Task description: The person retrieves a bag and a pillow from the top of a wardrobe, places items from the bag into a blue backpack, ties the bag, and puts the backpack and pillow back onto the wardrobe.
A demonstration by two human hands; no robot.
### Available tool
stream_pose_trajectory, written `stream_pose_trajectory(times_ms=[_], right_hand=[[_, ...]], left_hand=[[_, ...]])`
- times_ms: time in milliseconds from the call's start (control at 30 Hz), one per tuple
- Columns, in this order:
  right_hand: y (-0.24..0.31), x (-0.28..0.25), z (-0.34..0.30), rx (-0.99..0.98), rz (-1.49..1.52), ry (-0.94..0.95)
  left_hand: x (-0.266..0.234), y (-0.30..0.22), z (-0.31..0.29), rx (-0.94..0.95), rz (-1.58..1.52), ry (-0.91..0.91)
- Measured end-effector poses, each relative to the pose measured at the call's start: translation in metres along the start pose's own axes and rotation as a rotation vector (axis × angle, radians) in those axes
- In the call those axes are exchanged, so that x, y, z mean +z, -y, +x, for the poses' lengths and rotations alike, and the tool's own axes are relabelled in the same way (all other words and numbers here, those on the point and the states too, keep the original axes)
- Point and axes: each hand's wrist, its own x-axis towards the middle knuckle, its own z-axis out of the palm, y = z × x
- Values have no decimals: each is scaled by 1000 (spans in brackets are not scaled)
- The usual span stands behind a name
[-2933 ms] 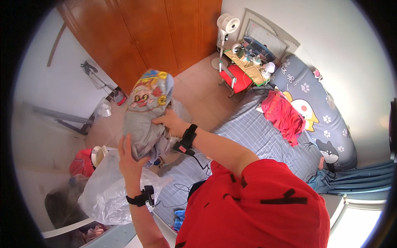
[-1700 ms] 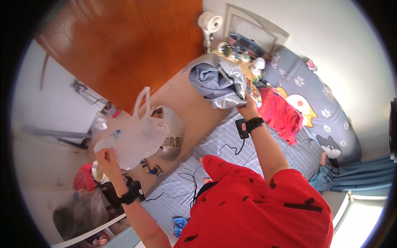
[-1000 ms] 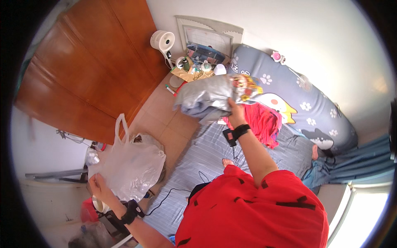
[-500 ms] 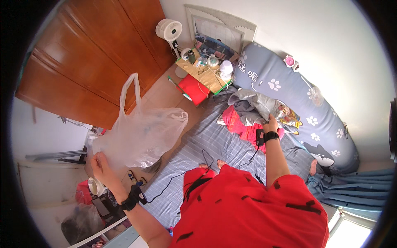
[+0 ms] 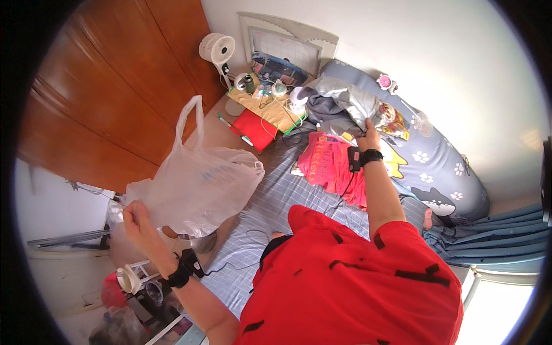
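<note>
My left hand (image 5: pixel 138 224) pinches the edge of a large white translucent plastic carrier bag (image 5: pixel 198 187), which hangs puffed out with one handle loop standing up. My right hand (image 5: pixel 370 138) is closed on the edge of a silver-grey plastic bag (image 5: pixel 348 98), raised against the long cushion. A colourful printed packet (image 5: pixel 394 119) shows beside that silver bag; whether it is part of it I cannot tell. Just below my right hand, a crumpled pink-red plastic bag (image 5: pixel 328 164) lies on the bed. Both wrists wear black straps with small boxes and cables.
The bed (image 5: pixel 247 247) has a grey checked sheet. A long grey-blue cushion (image 5: pixel 422 155) lines the wall. On the bedside table (image 5: pixel 270 106) stand a lamp (image 5: pixel 298 99) and a bottle. Nearby are a white fan (image 5: pixel 217 49) and an orange-brown wardrobe (image 5: pixel 109 92). Cluttered items fill the lower left.
My right hand has lifted the silver-grey bag up and away, uncovering more of the pink-red bag. The white bag stays in my left hand. The view has shifted slightly.
</note>
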Motion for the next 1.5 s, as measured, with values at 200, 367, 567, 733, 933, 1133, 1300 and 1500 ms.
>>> stream_pose_trajectory(times_ms=[200, 367, 567, 733, 933, 1133, 1300, 1500], right_hand=[[34, 19, 1, 294, 338, 36], [37, 50, 49, 597, 1200, -32], [27, 94, 164, 636, 1518, -191], [10, 122, 273, 540, 1182, -280], [-26, 157, 419, 613, 1410, -370], [-48, 187, 543, 590, 1576, -300], [-83, 201, 607, 872, 1369, -124], [-127, 226, 661, 671, 1167, 87]], left_hand=[[-10, 31, 12, 5, -47, -5], [-16, 48, 13, -73, 24, -49], [59, 39, 36, -94, 45, -30], [167, -24, 65, -120, 63, 3], [298, -65, 113, -160, 156, 46], [416, -63, 144, -182, 288, 141], [499, -67, 154, -115, 303, 178], [573, -80, 161, -76, 278, 213]])
